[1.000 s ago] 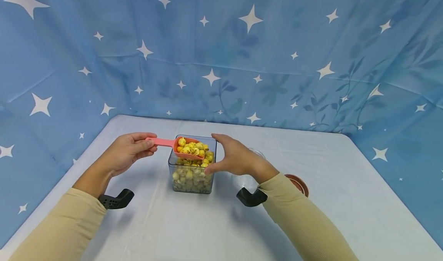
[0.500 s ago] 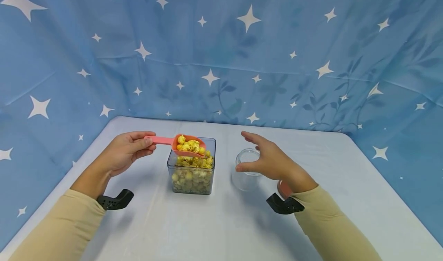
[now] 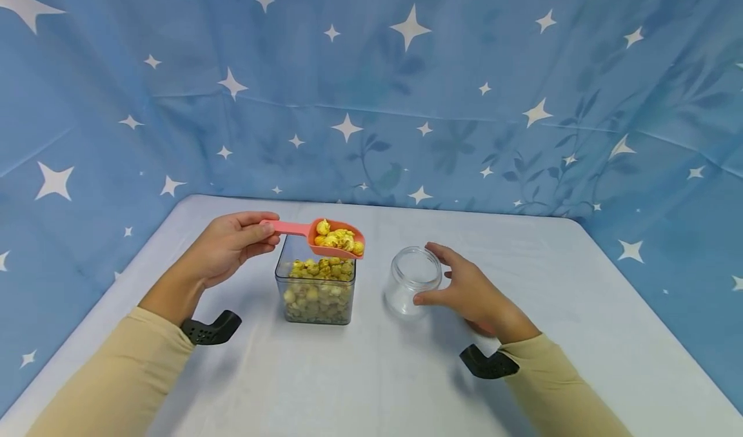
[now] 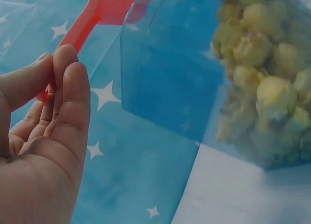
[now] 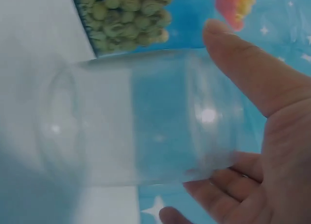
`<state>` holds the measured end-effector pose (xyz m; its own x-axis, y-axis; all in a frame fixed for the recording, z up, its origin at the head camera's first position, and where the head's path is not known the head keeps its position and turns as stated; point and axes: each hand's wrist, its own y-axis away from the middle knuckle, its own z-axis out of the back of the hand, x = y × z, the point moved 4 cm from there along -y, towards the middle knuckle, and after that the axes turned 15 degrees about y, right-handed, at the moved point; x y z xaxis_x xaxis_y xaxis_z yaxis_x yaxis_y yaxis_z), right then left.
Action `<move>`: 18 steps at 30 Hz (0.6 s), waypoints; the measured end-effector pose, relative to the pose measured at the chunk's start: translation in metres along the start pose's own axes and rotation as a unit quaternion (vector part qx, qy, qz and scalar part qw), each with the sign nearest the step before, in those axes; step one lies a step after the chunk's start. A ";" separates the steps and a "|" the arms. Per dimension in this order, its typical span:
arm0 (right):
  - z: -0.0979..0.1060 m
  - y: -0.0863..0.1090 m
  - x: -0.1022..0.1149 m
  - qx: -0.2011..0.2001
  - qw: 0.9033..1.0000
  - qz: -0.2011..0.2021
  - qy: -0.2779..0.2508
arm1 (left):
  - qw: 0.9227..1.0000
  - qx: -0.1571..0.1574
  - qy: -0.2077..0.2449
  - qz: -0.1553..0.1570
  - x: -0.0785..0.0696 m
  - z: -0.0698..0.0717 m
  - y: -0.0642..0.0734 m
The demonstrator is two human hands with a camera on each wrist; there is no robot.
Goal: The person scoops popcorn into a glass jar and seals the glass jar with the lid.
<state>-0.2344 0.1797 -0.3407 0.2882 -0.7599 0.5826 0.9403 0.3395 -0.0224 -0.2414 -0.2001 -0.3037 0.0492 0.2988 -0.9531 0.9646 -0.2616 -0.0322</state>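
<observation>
My left hand [image 3: 235,243] pinches the handle of a pink scoop [image 3: 290,228] between thumb and fingers. Yellow popcorn [image 3: 336,237] fills the scoop, which is held level above the right side of a clear square container [image 3: 316,301] partly full of popcorn. To its right on the table stands a clear glass jar [image 3: 400,295] with no lid on it. My right hand [image 3: 470,289] curves around the jar's right side near the rim. In the right wrist view the thumb [image 5: 243,63] looks slightly apart from the glass [image 5: 160,122]; the other fingers lie at its opposite side.
A round reddish-brown object [image 3: 480,327] lies on the table, mostly hidden behind my right wrist. The white tabletop [image 3: 325,379] ends at a blue star-patterned curtain [image 3: 371,89] at the back and sides.
My right hand has left the container's side and moved right to the jar. My left hand has raised the loaded scoop slightly and shifted it right. The container and jar stay in place.
</observation>
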 end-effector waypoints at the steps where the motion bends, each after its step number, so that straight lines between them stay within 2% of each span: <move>1: -0.003 0.000 -0.003 0.000 1.000 -0.010 -0.014 | 1.000 0.003 -0.002 0.001 0.001 -0.003 -0.002; 5: -0.009 -0.001 -0.008 -0.010 0.999 -0.034 -0.041 | 1.000 0.012 -0.011 0.006 0.003 -0.013 -0.010; 13: -0.010 -0.004 -0.011 -0.014 0.999 -0.047 -0.016 | 0.998 0.030 -0.043 0.020 0.004 -0.032 -0.026; 18: -0.010 -0.004 -0.012 -0.008 0.999 -0.051 -0.018 | 0.997 0.042 -0.059 0.023 0.005 -0.047 -0.037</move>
<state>-0.2401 0.1815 -0.3561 0.1854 -0.7698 0.6107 0.9671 0.2533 0.0256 -0.2644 -0.1464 -0.2934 0.0571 0.1752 -0.9829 0.9370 -0.3491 -0.0077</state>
